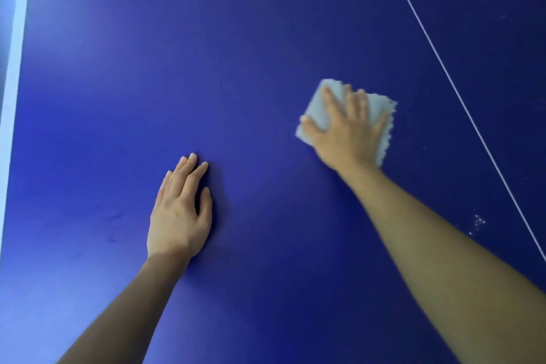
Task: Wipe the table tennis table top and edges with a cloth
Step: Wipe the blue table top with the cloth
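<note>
White specks point(478, 223) lie scattered beside a thin white line point(461, 97)

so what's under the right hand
A pale cloth lies under the right hand, flat on the blue table. Its edges show around the spread fingers. The middle of the cloth, and the table beneath it, are covered.

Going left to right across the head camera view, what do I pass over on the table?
Pale white edge band → left hand flat on the blue table top → right hand pressing the pale grey cloth → white speck cluster.
</note>
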